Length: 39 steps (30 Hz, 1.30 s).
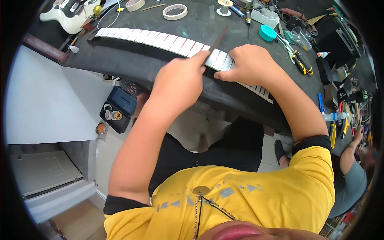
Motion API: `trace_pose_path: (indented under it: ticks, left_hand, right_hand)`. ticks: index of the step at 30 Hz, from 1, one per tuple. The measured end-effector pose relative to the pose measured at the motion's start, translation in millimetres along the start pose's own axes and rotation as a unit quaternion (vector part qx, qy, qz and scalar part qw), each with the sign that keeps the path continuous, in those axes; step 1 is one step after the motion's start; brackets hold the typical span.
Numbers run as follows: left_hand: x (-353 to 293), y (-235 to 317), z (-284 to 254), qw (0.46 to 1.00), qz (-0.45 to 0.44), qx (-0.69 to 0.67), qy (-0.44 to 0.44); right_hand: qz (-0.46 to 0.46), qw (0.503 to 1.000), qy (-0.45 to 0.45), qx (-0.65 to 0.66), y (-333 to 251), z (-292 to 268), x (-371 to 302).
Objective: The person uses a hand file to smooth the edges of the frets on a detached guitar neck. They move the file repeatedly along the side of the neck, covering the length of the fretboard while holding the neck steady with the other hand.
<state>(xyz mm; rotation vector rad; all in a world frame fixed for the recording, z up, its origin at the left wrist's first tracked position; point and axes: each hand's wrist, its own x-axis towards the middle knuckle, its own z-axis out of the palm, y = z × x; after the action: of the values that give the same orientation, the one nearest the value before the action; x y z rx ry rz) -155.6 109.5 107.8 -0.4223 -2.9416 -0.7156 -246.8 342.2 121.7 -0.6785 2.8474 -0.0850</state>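
Observation:
A guitar neck (152, 39) lies along the bench's near edge, with pale tape strips covering the spaces between its frets. At its right end some frets (262, 93) show without tape. My left hand (180, 82) is closed around a slim dark file (219, 38), which points up and away to the right across the fretboard. Just right of the file, my right hand (254, 66) grips the neck, its thumb on the near side and its fingers curled toward the far side.
Beyond the neck on the dark bench (196, 25) are a masking tape roll (175, 17), a wire spool (225, 9), a screwdriver (248, 20), a teal round container (267, 33) and yellow-black pliers (302, 64). A white guitar body (68, 18) lies far left. Another person (350, 176) sits at right.

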Motion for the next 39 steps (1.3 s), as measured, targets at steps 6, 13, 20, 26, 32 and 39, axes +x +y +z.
trace_pose_path:
  ticks: [6,13,20,26,32,39]
  left_hand:
    - [-126,-12,-28,0.996,-0.029,-0.084,-0.008]
    - [14,3,-3,1.000,-0.003,-0.028,0.014]
    - [-99,-9,-20,0.999,0.002,-0.050,0.013]
    - [-46,0,-24,1.000,-0.011,-0.012,-0.009]
    - [-4,10,-3,1.000,-0.019,-0.007,0.008]
    - [-123,-5,-29,0.994,-0.056,-0.089,0.001]
  right_hand:
    - [-0.010,1.000,0.013,-0.025,0,2,-1]
    - [-0.015,1.000,0.014,-0.016,-4,-1,-1]
    - [0.005,1.000,0.011,-0.012,3,4,-1]
    - [0.002,1.000,-0.003,-0.013,-1,-2,1]
    - [0.006,1.000,0.009,-0.011,0,-1,-5]
    - [0.004,1.000,-0.007,0.003,-4,-5,0]
